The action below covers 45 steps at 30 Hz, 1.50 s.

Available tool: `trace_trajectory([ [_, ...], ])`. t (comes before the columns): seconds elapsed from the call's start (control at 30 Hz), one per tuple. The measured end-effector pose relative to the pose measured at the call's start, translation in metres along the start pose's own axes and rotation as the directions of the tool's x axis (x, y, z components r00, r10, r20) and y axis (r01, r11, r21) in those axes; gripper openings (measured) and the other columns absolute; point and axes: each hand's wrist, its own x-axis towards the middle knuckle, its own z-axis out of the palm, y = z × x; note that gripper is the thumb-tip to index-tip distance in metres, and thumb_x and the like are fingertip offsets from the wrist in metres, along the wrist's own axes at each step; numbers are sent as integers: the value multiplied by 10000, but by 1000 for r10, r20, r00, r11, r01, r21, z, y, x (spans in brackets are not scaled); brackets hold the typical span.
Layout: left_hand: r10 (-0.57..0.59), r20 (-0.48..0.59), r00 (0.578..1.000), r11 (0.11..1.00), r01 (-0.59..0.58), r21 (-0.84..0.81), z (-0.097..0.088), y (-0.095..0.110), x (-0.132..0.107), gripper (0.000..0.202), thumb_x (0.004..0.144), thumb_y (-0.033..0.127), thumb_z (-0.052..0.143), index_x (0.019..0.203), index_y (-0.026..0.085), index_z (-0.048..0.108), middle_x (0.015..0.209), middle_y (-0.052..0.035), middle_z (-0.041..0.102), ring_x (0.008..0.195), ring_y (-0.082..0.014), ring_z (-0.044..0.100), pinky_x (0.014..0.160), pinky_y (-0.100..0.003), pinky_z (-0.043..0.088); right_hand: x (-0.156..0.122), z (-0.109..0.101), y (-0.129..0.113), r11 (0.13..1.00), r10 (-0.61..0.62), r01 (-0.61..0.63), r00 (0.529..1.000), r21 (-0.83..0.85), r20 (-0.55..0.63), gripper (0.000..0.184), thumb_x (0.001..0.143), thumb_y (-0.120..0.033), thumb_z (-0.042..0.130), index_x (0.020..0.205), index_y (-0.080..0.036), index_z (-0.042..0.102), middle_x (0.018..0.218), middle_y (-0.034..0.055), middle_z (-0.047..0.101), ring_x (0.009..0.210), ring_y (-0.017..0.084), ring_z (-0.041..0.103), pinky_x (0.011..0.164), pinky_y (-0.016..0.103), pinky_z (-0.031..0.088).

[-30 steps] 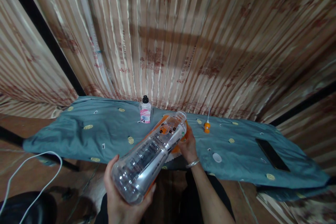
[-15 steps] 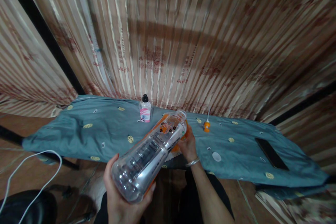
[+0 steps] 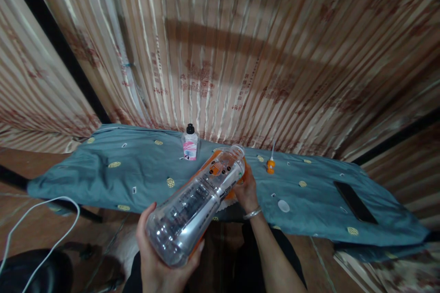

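Both hands hold a large clear plastic bottle (image 3: 195, 208) tilted over the front of the bed, its open neck up to the right. My left hand (image 3: 161, 261) is wrapped round its base. Higher up, my right hand (image 3: 246, 190), with a silver bangle at the wrist, grips it from behind near the shoulder; most of those fingers are hidden. Behind the bottle shows an orange piece with a jagged pale edge (image 3: 227, 201), partly covered, perhaps a packet or label. To the right, an orange pump top (image 3: 271, 165) with a white tube lies on the sheet.
A small bottle with a black cap and pink label (image 3: 190, 144) stands at the back of the blue-green sheet (image 3: 144, 160). A white disc (image 3: 283, 205) and a dark phone (image 3: 355, 202) lie to the right. A white cable (image 3: 44, 203) loops at left. Curtains (image 3: 206, 78) hang behind.
Almost nothing differs. Both hands keep their hold on the bottle, and the view shifts very slightly.
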Motion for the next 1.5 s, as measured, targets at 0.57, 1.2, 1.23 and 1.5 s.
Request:
trace_trajectory([
  [0.57, 19, 2, 1000, 1000, -19, -2, -1, -3, 0, 955, 622, 449, 965, 1427, 258, 489, 1261, -101, 616, 1025, -268, 715, 850, -392, 641, 1, 1, -4, 1000, -2, 3, 1000, 14, -8, 601, 725, -353, 786, 1283, -212, 614, 1213, 100, 771, 1088, 280, 741, 989, 446, 596],
  [1.2, 11, -6, 1000, 1000, -11, -7, 1, -2, -1, 974, 602, 427, 978, 1431, 262, 493, 1287, -96, 612, 1058, -275, 708, 884, -385, 617, 2, 1, -5, 1000, -9, 9, 1000, -21, -17, 574, 717, -347, 769, 1255, -199, 632, 1214, 112, 772, 1110, 294, 740, 1009, 460, 590],
  [1.23, 10, -5, 1000, 1000, -10, -8, 0, -2, -1, 970, 610, 431, 974, 1435, 263, 491, 1285, -94, 613, 1059, -273, 708, 888, -383, 616, 2, 1, -5, 1000, -9, 9, 1000, -27, -14, 577, 712, -344, 771, 1254, -202, 632, 1214, 112, 770, 1108, 296, 738, 1003, 459, 590],
  [1.5, -16, 4, 1000, 1000, 16, -22, 0, 0, -2, 961, 634, 463, 960, 1448, 270, 487, 1306, -98, 604, 1064, -273, 704, 881, -385, 617, 2, 2, -4, 999, 22, -22, 1000, -28, -21, 623, 670, -378, 798, 1241, -211, 614, 1164, 106, 765, 1031, 296, 727, 956, 463, 585],
])
